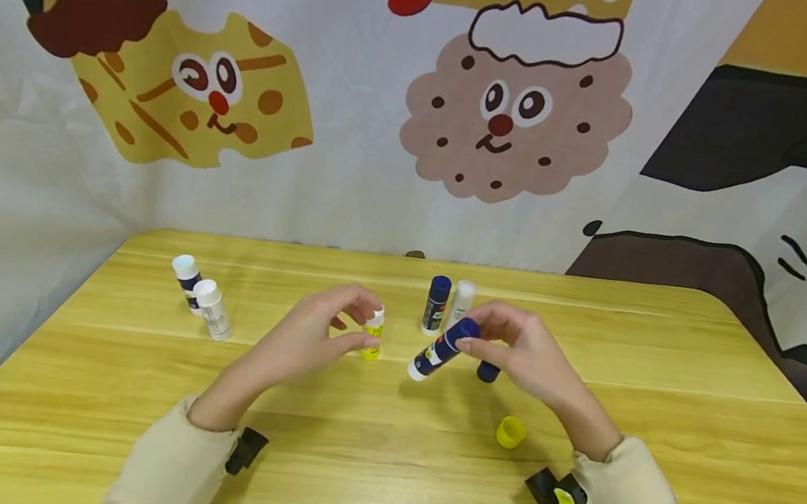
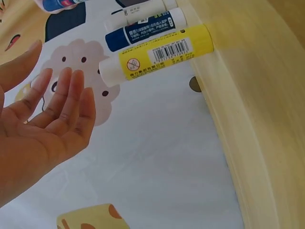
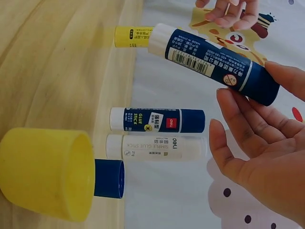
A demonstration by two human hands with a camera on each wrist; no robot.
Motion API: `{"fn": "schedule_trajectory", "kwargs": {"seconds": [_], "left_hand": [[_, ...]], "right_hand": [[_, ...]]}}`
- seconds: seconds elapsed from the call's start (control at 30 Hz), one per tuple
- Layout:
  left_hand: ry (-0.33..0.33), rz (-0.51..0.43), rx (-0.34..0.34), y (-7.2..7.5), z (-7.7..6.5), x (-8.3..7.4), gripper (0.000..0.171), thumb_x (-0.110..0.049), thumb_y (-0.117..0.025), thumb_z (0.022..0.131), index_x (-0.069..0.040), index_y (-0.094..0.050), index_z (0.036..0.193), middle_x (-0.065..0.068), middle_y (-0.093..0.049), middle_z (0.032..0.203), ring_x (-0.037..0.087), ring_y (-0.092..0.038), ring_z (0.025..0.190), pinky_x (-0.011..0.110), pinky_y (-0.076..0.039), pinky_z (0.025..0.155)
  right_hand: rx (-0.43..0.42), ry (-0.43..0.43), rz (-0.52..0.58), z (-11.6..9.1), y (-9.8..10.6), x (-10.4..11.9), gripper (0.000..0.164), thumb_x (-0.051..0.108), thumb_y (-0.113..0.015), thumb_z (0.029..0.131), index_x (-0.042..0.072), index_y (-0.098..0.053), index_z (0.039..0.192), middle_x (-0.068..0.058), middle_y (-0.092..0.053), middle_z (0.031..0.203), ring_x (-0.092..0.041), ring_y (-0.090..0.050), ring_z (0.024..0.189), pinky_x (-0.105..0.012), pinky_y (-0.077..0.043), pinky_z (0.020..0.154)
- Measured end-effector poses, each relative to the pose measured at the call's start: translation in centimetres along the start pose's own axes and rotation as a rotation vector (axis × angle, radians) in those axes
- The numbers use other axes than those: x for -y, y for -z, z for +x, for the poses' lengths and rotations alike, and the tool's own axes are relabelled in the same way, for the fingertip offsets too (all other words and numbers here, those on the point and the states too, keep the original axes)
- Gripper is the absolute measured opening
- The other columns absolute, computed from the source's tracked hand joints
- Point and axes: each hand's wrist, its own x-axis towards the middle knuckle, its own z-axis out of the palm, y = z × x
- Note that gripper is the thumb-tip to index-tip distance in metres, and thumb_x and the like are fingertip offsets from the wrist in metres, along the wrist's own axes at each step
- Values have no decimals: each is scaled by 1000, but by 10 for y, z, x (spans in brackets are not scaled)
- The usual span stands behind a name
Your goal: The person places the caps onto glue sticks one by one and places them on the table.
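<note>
With thumb and fingertips at its dark blue cap, my right hand (image 1: 528,360) pinches a blue glue stick (image 1: 439,354), tilted above the table with its white base down to the left. A yellow glue stick (image 1: 373,339) stands upright without its cap, white top bare. Around it curves my left hand (image 1: 318,334); the left wrist view has these relaxed fingers (image 2: 66,102) apart from the yellow glue stick (image 2: 167,53). Behind the right hand stand a capped blue glue stick (image 1: 435,306) and a white glue stick (image 1: 462,300).
A yellow cap (image 1: 511,432) lies near the right wrist, and a dark blue cap (image 1: 488,372) sits partly behind the right hand. At the left stand a blue-labelled glue stick (image 1: 187,280) and a white one (image 1: 212,311). A printed curtain (image 1: 358,129) hangs behind the wooden table (image 1: 375,484).
</note>
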Motion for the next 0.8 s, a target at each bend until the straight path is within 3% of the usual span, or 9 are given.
{"fn": "schedule_trajectory", "kwargs": {"seconds": [0.4,0.8], "left_hand": [[64,6,-8,6,1,9,32,-10,-69,81,-4,-57,110,8,-60,101,23,-57,94,39,-48,77],[87,12,8,8,0,20,34,-11,-68,82,-2,-55,112,10,-59,101,26,-56,96,42,-48,78]], "right_hand": [[-24,-99,15,2,6,-1,18,11,-65,84,1,-60,98,-9,-63,91,-26,-60,82,-42,-49,69],[-84,-124,-4,4,12,-5,22,13,-66,84,-2,-60,99,-11,-62,91,-21,-61,80,-35,-48,76]]}}
